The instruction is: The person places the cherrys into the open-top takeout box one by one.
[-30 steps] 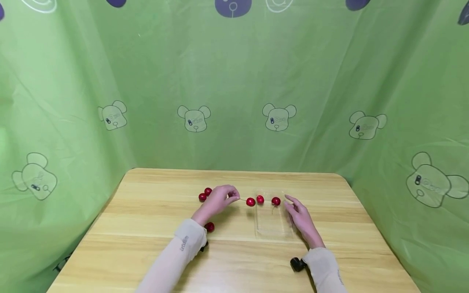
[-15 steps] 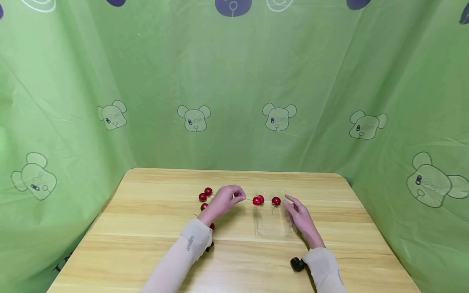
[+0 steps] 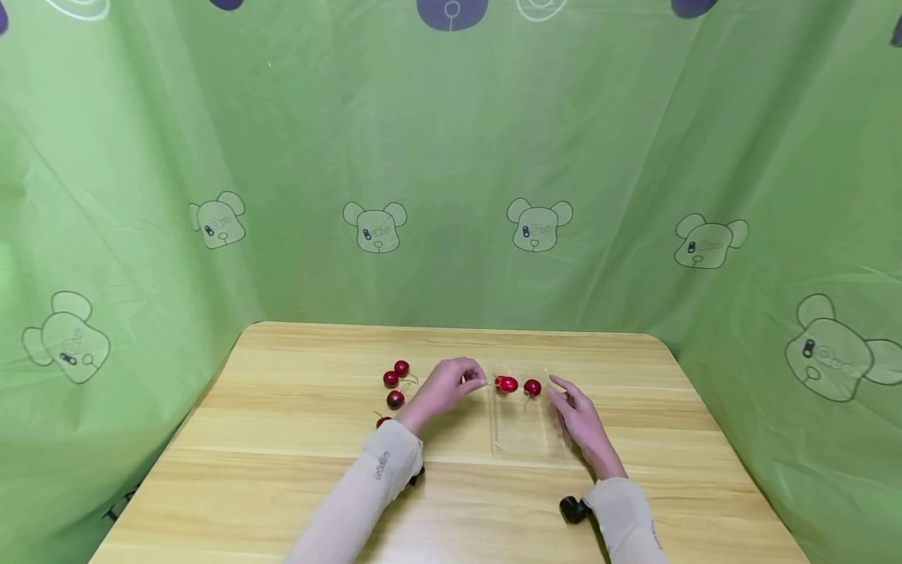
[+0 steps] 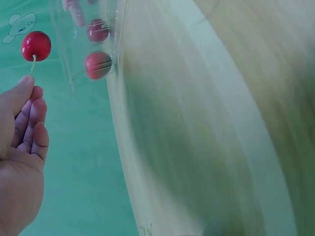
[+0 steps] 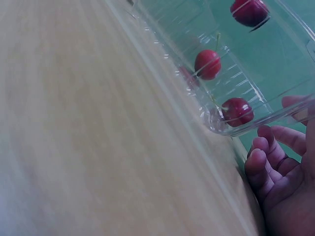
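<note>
My left hand (image 3: 451, 388) pinches a red cherry (image 4: 36, 46) by its thin green stem, between thumb and index finger. That cherry hangs over the left side of a clear plastic box (image 3: 530, 450). Inside the box lie two more cherries; the right wrist view shows one (image 5: 207, 64) farther from my right hand and another (image 5: 237, 112) near the corner by it. My right hand (image 3: 581, 419) is at the box's right side, its fingers extended and loosely bent against the wall. In the head view the held cherry overlaps one cherry in the box.
Several loose cherries lie on the wooden table (image 3: 282, 407) left of the box, including a dark one (image 3: 395, 399); my left forearm partly covers another (image 3: 384, 421). A green curtain (image 3: 451, 282) with bear prints stands behind the table and along its sides.
My left hand has moved right, carrying the cherry by its stem from left of the box to above it. My right hand stays beside the box.
</note>
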Available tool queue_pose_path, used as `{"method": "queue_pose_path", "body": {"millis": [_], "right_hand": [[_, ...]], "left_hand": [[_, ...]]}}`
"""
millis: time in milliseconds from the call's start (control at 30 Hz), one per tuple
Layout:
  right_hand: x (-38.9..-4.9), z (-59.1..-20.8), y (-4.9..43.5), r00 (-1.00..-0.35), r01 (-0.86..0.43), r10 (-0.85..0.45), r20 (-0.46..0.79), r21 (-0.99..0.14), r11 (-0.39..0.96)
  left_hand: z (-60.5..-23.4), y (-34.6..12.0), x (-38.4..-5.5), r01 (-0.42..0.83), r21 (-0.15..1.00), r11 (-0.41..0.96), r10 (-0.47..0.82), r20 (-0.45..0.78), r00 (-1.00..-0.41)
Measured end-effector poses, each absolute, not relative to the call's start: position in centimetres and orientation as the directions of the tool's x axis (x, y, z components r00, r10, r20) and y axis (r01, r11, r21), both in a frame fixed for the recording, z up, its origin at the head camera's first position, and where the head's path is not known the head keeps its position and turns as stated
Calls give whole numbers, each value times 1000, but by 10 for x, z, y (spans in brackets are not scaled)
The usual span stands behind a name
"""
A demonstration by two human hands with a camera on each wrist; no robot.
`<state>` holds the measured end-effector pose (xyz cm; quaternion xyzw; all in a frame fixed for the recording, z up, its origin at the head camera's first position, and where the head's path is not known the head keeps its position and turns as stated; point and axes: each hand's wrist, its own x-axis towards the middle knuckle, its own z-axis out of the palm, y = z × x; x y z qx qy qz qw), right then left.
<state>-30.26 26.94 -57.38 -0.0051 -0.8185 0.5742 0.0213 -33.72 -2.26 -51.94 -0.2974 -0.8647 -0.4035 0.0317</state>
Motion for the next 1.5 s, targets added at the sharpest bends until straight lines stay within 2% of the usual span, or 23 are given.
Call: {"method": "queue_pose_path", "body": {"millis": [233,733,1167,1500], "right_hand": [[-300,-567,269,-1000,9,17,-4,-947,320],[-302,-575,269,-999,-21,31,33,-942,334],[-308,-574,273,-999,39,21,-34,-950,311],[-303,-572,268,-999,-5,41,20,-940,342]], "left_hand": [[-520,-12,-336,516,683,517,475,273,-837],[-525,-4,-338,512,656,555,447,284,-848],[-530,4,-340,530,592,607,447,298,-844],[-529,6,-338,528,597,604,436,308,-846]]}}
